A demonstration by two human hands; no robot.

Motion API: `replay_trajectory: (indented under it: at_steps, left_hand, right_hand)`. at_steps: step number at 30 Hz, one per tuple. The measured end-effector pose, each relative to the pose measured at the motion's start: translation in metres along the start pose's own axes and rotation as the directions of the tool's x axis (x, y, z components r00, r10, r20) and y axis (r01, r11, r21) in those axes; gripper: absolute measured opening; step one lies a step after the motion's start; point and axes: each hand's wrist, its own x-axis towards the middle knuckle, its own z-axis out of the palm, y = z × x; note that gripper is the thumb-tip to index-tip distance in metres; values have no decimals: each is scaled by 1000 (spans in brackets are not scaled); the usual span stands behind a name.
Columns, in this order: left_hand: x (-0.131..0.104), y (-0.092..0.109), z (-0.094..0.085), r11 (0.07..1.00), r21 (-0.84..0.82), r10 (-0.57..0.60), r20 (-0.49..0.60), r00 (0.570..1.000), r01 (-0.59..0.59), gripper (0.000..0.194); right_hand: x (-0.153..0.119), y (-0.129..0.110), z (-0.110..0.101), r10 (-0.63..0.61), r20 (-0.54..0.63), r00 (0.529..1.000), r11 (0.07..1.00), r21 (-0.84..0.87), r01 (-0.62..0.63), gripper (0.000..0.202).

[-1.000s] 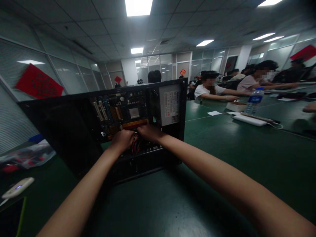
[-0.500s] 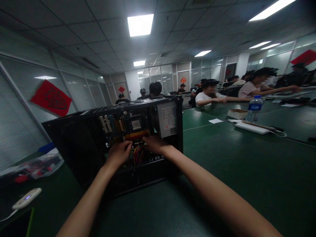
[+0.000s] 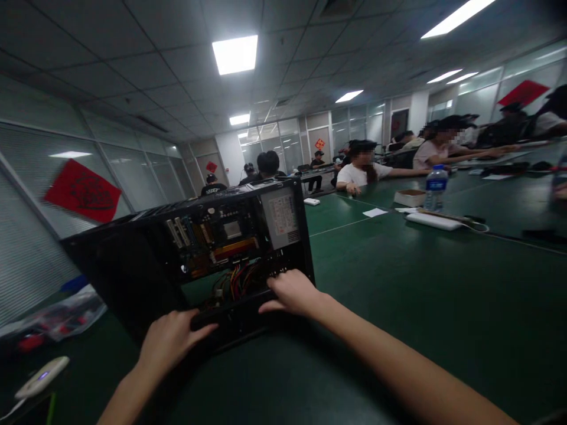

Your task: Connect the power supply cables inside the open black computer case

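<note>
An open black computer case [image 3: 119,271] stands on the green table in front of me. Inside it show a motherboard [image 3: 208,230], a silver power supply [image 3: 282,217] and a bundle of coloured cables [image 3: 237,280]. My left hand [image 3: 170,339] grips the case's lower front rail, thumb outside and fingers hooked over the edge into the case. Farther right on the same rail, my right hand [image 3: 292,293] holds on in the same way, thumb on the outer face. The tips of the fingers on both hands are partly hidden behind the rail.
On the right of the table [image 3: 381,283] are a water bottle [image 3: 436,188], a small box [image 3: 410,198], a white power bank [image 3: 434,221] and paper [image 3: 374,212]. At left lie a plastic bag [image 3: 57,319] and a white device [image 3: 42,378]. A person [image 3: 361,168] sits across the table.
Both hands have come out of the case's interior, away from the cables, down to its lower front rail and now grip it. The view has turned slightly right.
</note>
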Motion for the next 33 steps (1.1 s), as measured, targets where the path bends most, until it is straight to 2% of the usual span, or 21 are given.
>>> replay_trajectory:
  at_steps: [4, 11, 17, 22, 24, 27, 30, 33]
  left_hand:
    - [1, 7, -1, 999, 22, -36, -42, 998, 37, 65]
    - [-5, 9, 8, 995, 53, -68, -170, 983, 78, 70]
    - [1, 13, 8, 992, 80, -83, -181, 980, 98, 72]
    - [3, 26, 13, 992, 99, -50, -260, 964, 78, 66]
    - [4, 40, 14, 996, 79, -19, -295, 955, 44, 64]
    - [6, 71, 14, 999, 23, 29, -324, 946, -22, 59]
    - [11, 115, 11, 997, -28, 60, -337, 940, -74, 56]
    - [19, 167, 6, 981, -96, 127, -334, 934, -168, 49]
  right_hand:
    - [-5, -3, 7, 38, 7, 999, 998, -47, -37, 71]
    - [-2, -5, 9, 90, -16, 996, 995, -37, -90, 63]
    - [-6, 10, 8, 66, 13, 998, 994, -85, -65, 60]
    - [-15, 25, 5, 44, 28, 999, 987, -157, -39, 56]
    - [-24, 37, 5, 55, 27, 998, 980, -194, -49, 56]
    - [-43, 68, 6, 67, 23, 997, 966, -250, -59, 51]
    - [-67, 115, 9, 25, -15, 1000, 955, -296, -28, 48]
    - [-91, 175, 12, -53, -41, 998, 959, -280, 40, 48]
